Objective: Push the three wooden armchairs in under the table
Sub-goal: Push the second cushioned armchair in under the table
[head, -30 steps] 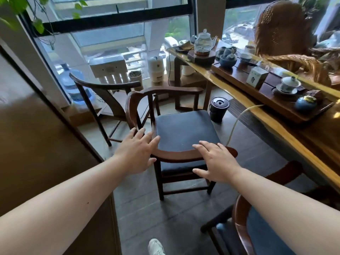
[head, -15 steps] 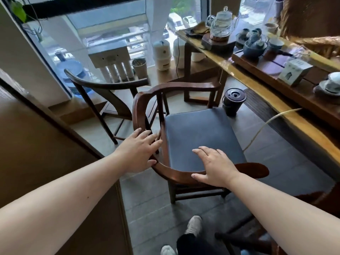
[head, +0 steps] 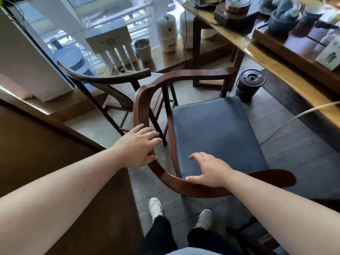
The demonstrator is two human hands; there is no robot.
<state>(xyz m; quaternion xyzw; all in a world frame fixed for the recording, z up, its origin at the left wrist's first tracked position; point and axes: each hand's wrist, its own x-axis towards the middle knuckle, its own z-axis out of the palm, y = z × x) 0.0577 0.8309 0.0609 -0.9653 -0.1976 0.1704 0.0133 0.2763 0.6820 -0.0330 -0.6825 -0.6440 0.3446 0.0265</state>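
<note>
A wooden armchair (head: 217, 137) with a blue seat cushion stands right in front of me, its open front facing the long wooden table (head: 272, 65) on the right and still apart from it. My left hand (head: 137, 146) is wrapped over the left curve of its rounded back rail. My right hand (head: 209, 170) lies on the near part of the same rail, fingers reaching over the cushion. A second wooden armchair (head: 103, 80) stands just behind it by the window. The third armchair is out of sight.
A black lidded canister (head: 249, 85) stands on the floor between the chair and the table, and a pale hose (head: 294, 116) runs down from the table. A tea tray (head: 294, 43) with pots sits on the table. A brown cabinet (head: 46, 153) is at my left; a water jug (head: 71, 57) is by the window.
I have stepped closer, so the chair now lies below me and my feet show. Both hands have settled onto the back rail. The chair itself has hardly moved.
</note>
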